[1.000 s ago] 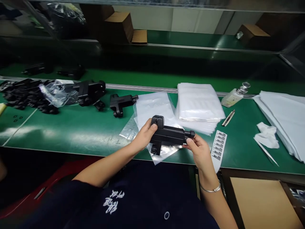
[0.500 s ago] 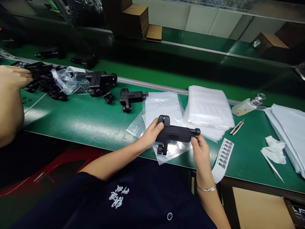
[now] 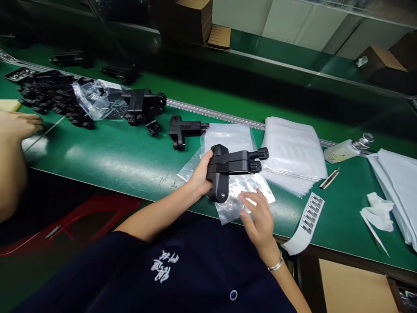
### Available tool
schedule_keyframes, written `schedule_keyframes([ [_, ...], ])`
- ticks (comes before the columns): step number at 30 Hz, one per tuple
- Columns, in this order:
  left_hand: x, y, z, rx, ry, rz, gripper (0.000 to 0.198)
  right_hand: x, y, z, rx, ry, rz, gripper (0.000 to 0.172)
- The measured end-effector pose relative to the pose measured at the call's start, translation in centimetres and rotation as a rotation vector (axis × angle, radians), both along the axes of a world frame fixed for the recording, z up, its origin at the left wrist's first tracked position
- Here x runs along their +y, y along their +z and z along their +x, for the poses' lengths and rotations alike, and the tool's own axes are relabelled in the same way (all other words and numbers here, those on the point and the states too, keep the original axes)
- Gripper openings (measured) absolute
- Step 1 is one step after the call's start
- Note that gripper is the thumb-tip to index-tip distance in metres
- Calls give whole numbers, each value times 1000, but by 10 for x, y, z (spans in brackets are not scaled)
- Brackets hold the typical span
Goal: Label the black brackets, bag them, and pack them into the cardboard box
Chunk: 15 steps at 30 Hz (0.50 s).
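My left hand (image 3: 202,177) is closed around one end of a black plastic clamp bracket (image 3: 230,164), whose two knobbed rods point right. Below its right end, my right hand (image 3: 259,217) hangs apart from it, fingers spread and holding nothing. Beneath the bracket, clear plastic bags (image 3: 233,208) lie on the green bench. A similar black bracket (image 3: 185,129) rests just behind, at the bags' left edge. To the right of the held bracket is a thick stack of clear bags (image 3: 293,148).
Black parts (image 3: 55,93) are heaped at the left beside a crumpled plastic bag (image 3: 94,102). A co-worker's hand (image 3: 22,126) is at the far left. Rightward lie a label strip (image 3: 311,217), a utility knife (image 3: 330,178), a pump bottle (image 3: 347,148) and tweezers (image 3: 374,232).
My right hand has let go of the bracket's rod end and moved down, opening. The bracket has turned in my left hand, now showing both knobbed rods.
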<state>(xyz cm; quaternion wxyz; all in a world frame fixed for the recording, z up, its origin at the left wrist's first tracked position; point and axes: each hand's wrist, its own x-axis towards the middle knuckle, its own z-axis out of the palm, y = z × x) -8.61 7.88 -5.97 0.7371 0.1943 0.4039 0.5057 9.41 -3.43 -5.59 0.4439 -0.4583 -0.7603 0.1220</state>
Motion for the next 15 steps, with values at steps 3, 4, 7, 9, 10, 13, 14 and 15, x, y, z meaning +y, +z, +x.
schedule_keyframes([
  [3,-6,3,4,17,18,-48,43,2,9,11,224,-168,-241,27],
  [4,-8,3,6,36,13,-19,44,3,10,14,282,-194,-329,27],
  [7,-16,4,9,140,-40,202,52,9,8,20,429,-237,-471,36],
  [9,-19,3,10,223,-67,356,56,12,3,21,546,-280,-503,37],
  [10,-20,3,9,260,-71,405,57,13,1,22,601,-299,-521,36],
  [13,-21,0,7,337,-67,477,56,16,-5,26,705,-276,-604,36],
  [14,-22,0,6,357,-67,496,56,17,-6,28,715,-258,-630,40],
  [15,-22,-1,6,376,-69,520,56,18,-7,30,710,-247,-648,43],
])
